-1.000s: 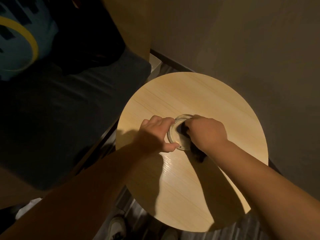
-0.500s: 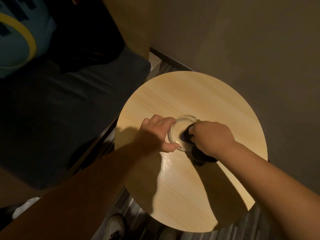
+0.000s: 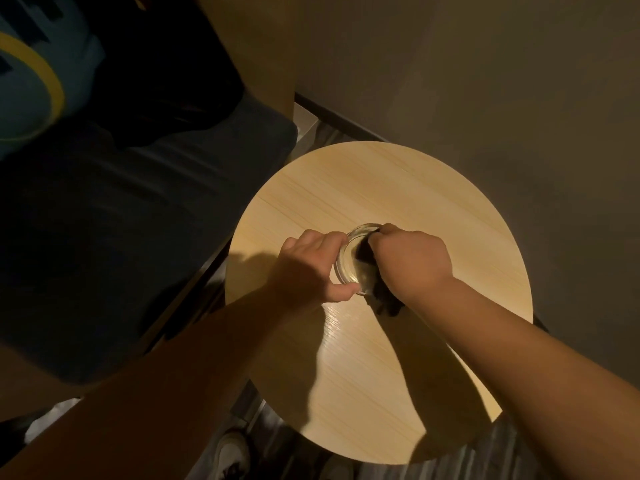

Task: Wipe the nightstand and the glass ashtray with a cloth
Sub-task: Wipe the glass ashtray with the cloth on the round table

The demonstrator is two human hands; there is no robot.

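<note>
A plain grey-brown wall fills the far right. On the left lies a bed with a dark sheet, a blue cushion with a yellow ring at its far end. A wooden panel stands between. Warm, dim light falls across striped flooring.

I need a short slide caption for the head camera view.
Left hand steadies glass ashtray on round nightstand; right hand wipes inside with dark cloth.

A round nightstand in pale yellow wood with fine straight grain. A clear glass ashtray. A black cloth. A dark navy bed cover.
</note>
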